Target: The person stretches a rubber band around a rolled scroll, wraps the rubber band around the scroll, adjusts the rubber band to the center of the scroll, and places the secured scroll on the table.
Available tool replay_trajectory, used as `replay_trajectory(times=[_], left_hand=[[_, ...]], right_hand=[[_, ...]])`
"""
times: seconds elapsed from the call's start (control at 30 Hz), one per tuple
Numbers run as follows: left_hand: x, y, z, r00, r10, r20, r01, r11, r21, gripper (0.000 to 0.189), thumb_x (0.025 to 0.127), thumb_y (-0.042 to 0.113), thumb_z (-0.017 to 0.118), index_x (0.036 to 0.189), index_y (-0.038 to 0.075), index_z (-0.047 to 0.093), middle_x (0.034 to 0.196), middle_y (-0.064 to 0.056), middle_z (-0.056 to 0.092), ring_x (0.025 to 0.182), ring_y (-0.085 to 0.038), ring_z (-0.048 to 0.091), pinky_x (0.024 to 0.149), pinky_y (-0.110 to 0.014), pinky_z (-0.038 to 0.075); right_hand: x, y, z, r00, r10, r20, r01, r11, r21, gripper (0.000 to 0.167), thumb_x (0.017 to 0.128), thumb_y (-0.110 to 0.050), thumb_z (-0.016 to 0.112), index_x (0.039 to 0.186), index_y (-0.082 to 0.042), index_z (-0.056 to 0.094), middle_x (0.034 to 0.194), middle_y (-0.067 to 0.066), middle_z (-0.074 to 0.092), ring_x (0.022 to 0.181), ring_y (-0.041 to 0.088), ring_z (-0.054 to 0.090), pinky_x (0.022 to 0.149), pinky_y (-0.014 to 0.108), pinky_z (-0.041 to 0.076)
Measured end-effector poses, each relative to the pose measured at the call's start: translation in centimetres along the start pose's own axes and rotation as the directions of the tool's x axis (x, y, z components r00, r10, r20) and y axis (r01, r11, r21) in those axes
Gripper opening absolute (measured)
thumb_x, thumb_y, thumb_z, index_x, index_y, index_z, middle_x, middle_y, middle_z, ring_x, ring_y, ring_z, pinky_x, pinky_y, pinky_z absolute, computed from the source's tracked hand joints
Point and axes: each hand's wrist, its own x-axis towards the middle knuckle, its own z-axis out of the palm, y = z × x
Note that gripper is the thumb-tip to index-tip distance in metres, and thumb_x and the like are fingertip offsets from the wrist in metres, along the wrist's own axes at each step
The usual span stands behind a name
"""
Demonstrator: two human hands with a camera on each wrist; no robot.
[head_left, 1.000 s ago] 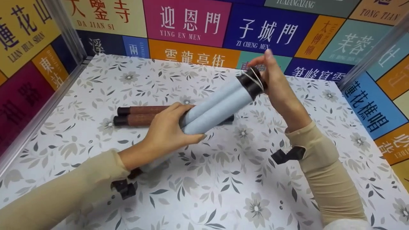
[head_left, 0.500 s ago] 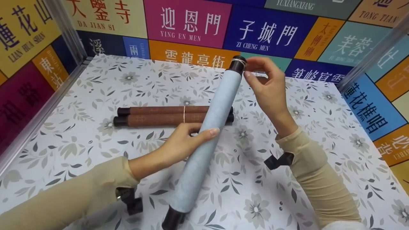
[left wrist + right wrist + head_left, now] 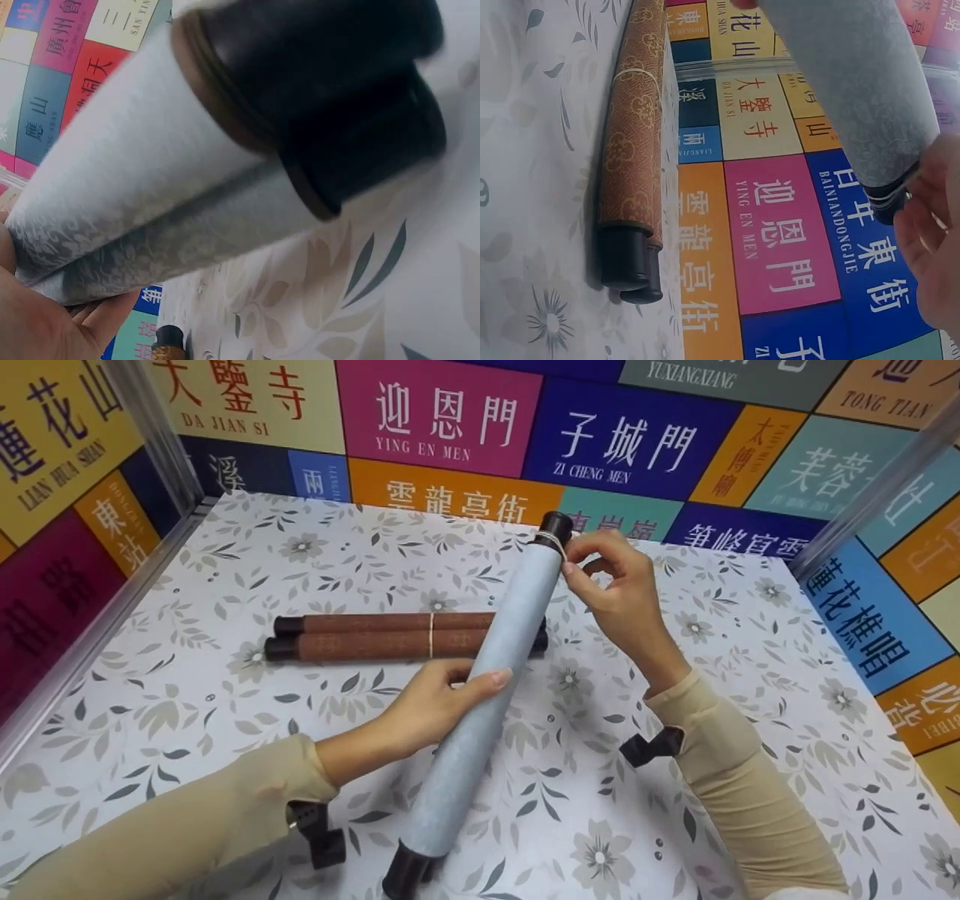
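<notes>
A pair of pale blue scrolls (image 3: 476, 750) with dark end knobs slants upward in the head view, held side by side. My left hand (image 3: 435, 701) grips them around the middle, thumb across the top. At the far knobs, a pale elastic band (image 3: 550, 540) loops around the dark ends. My right hand (image 3: 619, 585) pinches this band between thumb and index finger. The left wrist view shows both near knobs (image 3: 322, 67) and the seam between the two rolls. In the right wrist view, my right fingers (image 3: 911, 232) are at the banded end.
Two brown patterned scrolls (image 3: 360, 639), tied together by a band (image 3: 431, 636), lie behind the left hand on the floral tablecloth (image 3: 225, 690). Panels with colourful printed signs (image 3: 442, 416) border the table's back and sides.
The blue scrolls have swung from pointing right to a steeper slant, their near ends lower. My right hand has come from behind the knobs to their right side, and the band has slid down slightly.
</notes>
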Motion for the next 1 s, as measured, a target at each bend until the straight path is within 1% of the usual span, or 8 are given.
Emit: replay_trajectory(times=[0.17, 0.27, 0.37, 0.5, 0.57, 0.7, 0.8, 1.0], left_hand=[[-0.1, -0.1, 0.2, 1.000, -0.004, 0.018, 0.004, 1.000, 0.002, 0.039, 0.095, 0.041, 0.062, 0.110, 0.006, 0.071, 0.093, -0.011, 0.073, 0.074, -0.014, 0.068, 0.069, -0.031, 0.058], [-0.2, 0.2, 0.4, 0.999, -0.010, 0.045, 0.010, 1.000, 0.012, 0.041, 0.095, 0.041, 0.062, 0.117, 0.007, 0.070, 0.100, -0.012, 0.073, 0.080, -0.016, 0.070, 0.072, -0.032, 0.059], [-0.3, 0.6, 0.5, 0.999, -0.028, 0.044, 0.024, 0.996, 0.081, 0.046, 0.094, 0.044, 0.063, 0.122, 0.008, 0.067, 0.106, -0.010, 0.073, 0.086, -0.017, 0.070, 0.075, -0.031, 0.059], [-0.4, 0.9, 0.5, 0.998, -0.058, 0.005, 0.056, 0.978, 0.203, 0.048, 0.092, 0.050, 0.063, 0.119, 0.010, 0.066, 0.103, -0.006, 0.071, 0.086, -0.016, 0.067, 0.074, -0.029, 0.056], [-0.5, 0.7, 0.5, 0.998, -0.069, -0.004, 0.068, 0.976, 0.209, 0.048, 0.091, 0.051, 0.063, 0.115, 0.010, 0.068, 0.099, -0.006, 0.071, 0.083, -0.015, 0.066, 0.073, -0.028, 0.056], [-0.5, 0.3, 0.7, 0.999, -0.051, 0.011, 0.049, 0.995, 0.088, 0.045, 0.093, 0.047, 0.062, 0.110, 0.006, 0.070, 0.096, -0.009, 0.072, 0.079, -0.013, 0.066, 0.072, -0.029, 0.057], [-0.6, 0.1, 0.8, 0.998, -0.042, 0.047, 0.044, 0.998, -0.044, 0.043, 0.097, 0.041, 0.058, 0.111, 0.001, 0.069, 0.093, -0.010, 0.072, 0.075, -0.013, 0.067, 0.072, -0.030, 0.058], [-1.0, 0.0, 0.6, 0.990, -0.044, 0.137, 0.080, 0.959, -0.271, 0.046, 0.099, 0.037, 0.051, 0.114, -0.005, 0.065, 0.088, -0.009, 0.071, 0.073, -0.018, 0.072, 0.070, -0.035, 0.060]], right_hand=[[-0.5, 0.2, 0.1, 0.999, -0.035, -0.017, 0.035, 0.999, 0.017, 0.005, 0.086, 0.003, 0.066, 0.091, 0.004, 0.067, 0.091, 0.010, 0.064, 0.091, 0.011, 0.057, 0.080, 0.021, 0.053], [-0.4, 0.0, 0.2, 0.996, -0.005, -0.089, 0.008, 1.000, 0.029, 0.005, 0.086, 0.001, 0.065, 0.089, -0.001, 0.067, 0.089, 0.007, 0.062, 0.087, 0.014, 0.058, 0.076, 0.022, 0.053], [-0.3, -0.3, 0.1, 0.991, 0.041, -0.124, -0.033, 0.997, 0.066, 0.007, 0.085, 0.001, 0.063, 0.086, -0.005, 0.067, 0.086, 0.005, 0.061, 0.079, 0.017, 0.057, 0.069, 0.022, 0.051], [-0.1, -0.2, -0.2, 0.986, 0.155, -0.056, -0.151, 0.985, 0.081, 0.011, 0.084, 0.002, 0.059, 0.081, -0.008, 0.062, 0.079, 0.000, 0.056, 0.068, 0.015, 0.051, 0.060, 0.021, 0.044], [0.0, 0.1, -0.4, 0.976, 0.219, -0.008, -0.216, 0.969, 0.118, 0.014, 0.083, 0.003, 0.056, 0.078, -0.009, 0.059, 0.073, -0.002, 0.052, 0.061, 0.013, 0.046, 0.052, 0.021, 0.039], [0.0, 0.5, -0.6, 0.965, 0.249, 0.084, -0.262, 0.935, 0.240, 0.010, 0.081, 0.003, 0.051, 0.079, -0.006, 0.054, 0.067, -0.001, 0.049, 0.053, 0.012, 0.041, 0.045, 0.021, 0.034], [0.0, 0.8, -0.6, 0.971, 0.209, 0.116, -0.233, 0.937, 0.261, 0.004, 0.081, 0.001, 0.049, 0.084, 0.001, 0.052, 0.068, 0.001, 0.050, 0.052, 0.014, 0.040, 0.043, 0.023, 0.034], [-0.4, 1.4, -0.7, 0.990, 0.111, 0.092, -0.131, 0.962, 0.241, 0.012, 0.085, 0.000, 0.044, 0.084, -0.001, 0.056, 0.070, 0.001, 0.055, 0.053, 0.019, 0.045, 0.044, 0.025, 0.041]])
